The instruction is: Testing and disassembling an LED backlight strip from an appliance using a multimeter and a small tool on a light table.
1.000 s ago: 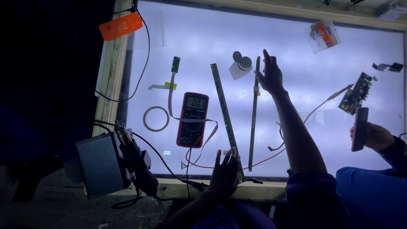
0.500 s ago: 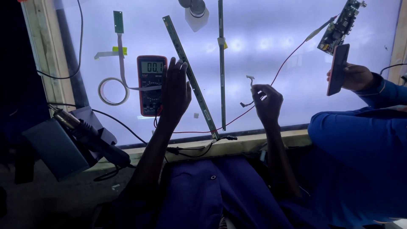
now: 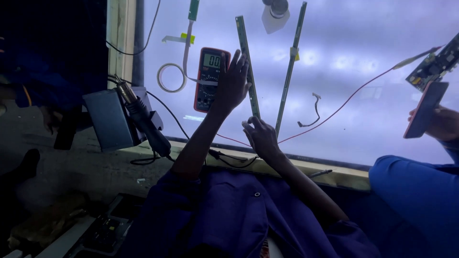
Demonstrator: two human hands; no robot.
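Observation:
My left hand point(image 3: 233, 83) lies flat with fingers spread on the lit white panel point(image 3: 363, 110), over the left of two long thin green strips point(image 3: 248, 62) and beside a red multimeter point(image 3: 209, 79). My right hand point(image 3: 260, 136) is lower, near the panel's front edge, with its fingertips at the bottom end of that left strip; whether it grips the strip is unclear. The second strip point(image 3: 289, 67) lies just to the right, untouched.
A roll of white tape point(image 3: 171, 78), a thin red wire point(image 3: 354, 95) and a short dark cable point(image 3: 313, 112) lie on the panel. A hot-air tool point(image 3: 143, 122) rests at the wooden frame point(image 3: 306, 165). Another person's hand point(image 3: 442, 123) holds a phone point(image 3: 424, 116) by a circuit board point(image 3: 432, 64).
My left hand slid up along the left strip beside the multimeter. My right hand came left from the short cable to the strip's lower end. The view shifted.

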